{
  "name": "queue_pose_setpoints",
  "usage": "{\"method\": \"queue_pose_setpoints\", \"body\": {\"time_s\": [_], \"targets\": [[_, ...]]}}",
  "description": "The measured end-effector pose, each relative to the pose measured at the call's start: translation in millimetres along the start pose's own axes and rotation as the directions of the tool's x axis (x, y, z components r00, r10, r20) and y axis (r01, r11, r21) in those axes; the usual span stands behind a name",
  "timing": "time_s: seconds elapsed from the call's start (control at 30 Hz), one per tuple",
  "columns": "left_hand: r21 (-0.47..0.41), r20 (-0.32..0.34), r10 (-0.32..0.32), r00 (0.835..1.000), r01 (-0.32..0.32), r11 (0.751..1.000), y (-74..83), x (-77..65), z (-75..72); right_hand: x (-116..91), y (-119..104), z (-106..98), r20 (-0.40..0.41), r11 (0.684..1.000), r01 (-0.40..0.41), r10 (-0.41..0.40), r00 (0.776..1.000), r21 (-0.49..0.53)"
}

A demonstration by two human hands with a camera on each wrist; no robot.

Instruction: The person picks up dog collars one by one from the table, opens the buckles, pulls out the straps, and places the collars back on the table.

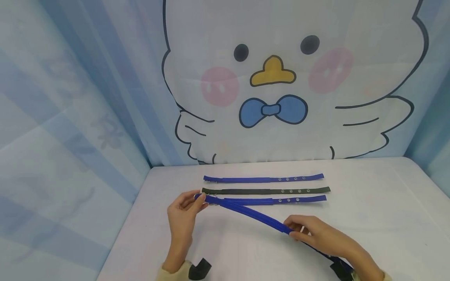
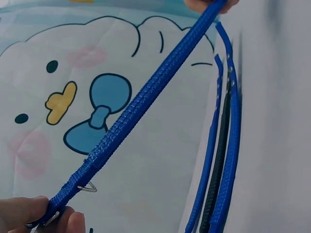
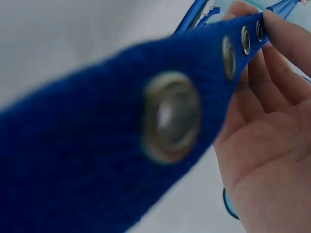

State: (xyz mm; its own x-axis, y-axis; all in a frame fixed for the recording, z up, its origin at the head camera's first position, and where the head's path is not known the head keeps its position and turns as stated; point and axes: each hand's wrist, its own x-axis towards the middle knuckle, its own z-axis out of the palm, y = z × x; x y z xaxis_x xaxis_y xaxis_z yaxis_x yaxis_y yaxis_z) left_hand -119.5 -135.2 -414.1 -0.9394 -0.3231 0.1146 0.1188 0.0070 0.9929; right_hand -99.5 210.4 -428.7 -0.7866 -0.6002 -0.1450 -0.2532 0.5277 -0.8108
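Observation:
A blue nylon collar (image 1: 254, 216) is stretched on a slant between two hands, above the white table. My left hand (image 1: 183, 214) pinches its buckle end between thumb and fingers. In the left wrist view a metal D-ring (image 2: 88, 187) hangs from the collar close to that end. Farther along, my right hand (image 1: 318, 235) pinches the strap between thumb and fingertips. Past this grip the tail runs toward the right wrist, and metal eyelets (image 3: 171, 117) line it in the right wrist view. The tail's tip is hidden near the right wrist.
Three more collars lie side by side behind the hands: a far blue collar (image 1: 246, 180), a dark green collar (image 1: 246, 191) and a near blue collar (image 1: 258, 201). Beyond the white table (image 1: 379, 203) hangs a cloth backdrop (image 1: 274, 144) with a cartoon bird.

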Motion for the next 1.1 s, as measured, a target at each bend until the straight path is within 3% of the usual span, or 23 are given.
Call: {"method": "queue_pose_setpoints", "body": {"time_s": [0.43,0.67,1.1], "targets": [[0.037,-0.022,-0.052,0.998,0.053,0.998,-5.7,4.0,-9.5,-11.3,11.9,-14.1,-0.042,0.998,-0.063,0.065,0.997,0.026],[0.093,-0.03,-0.056,0.998,0.058,0.994,-12.0,7.1,-16.0,-19.0,18.4,-25.5,-0.078,0.996,-0.09,0.091,0.993,0.017],[0.117,-0.027,-0.067,0.997,0.069,0.991,-20.7,9.0,-19.5,-30.6,29.6,-44.6,-0.093,0.983,-0.182,0.18,0.979,-0.011]]}}
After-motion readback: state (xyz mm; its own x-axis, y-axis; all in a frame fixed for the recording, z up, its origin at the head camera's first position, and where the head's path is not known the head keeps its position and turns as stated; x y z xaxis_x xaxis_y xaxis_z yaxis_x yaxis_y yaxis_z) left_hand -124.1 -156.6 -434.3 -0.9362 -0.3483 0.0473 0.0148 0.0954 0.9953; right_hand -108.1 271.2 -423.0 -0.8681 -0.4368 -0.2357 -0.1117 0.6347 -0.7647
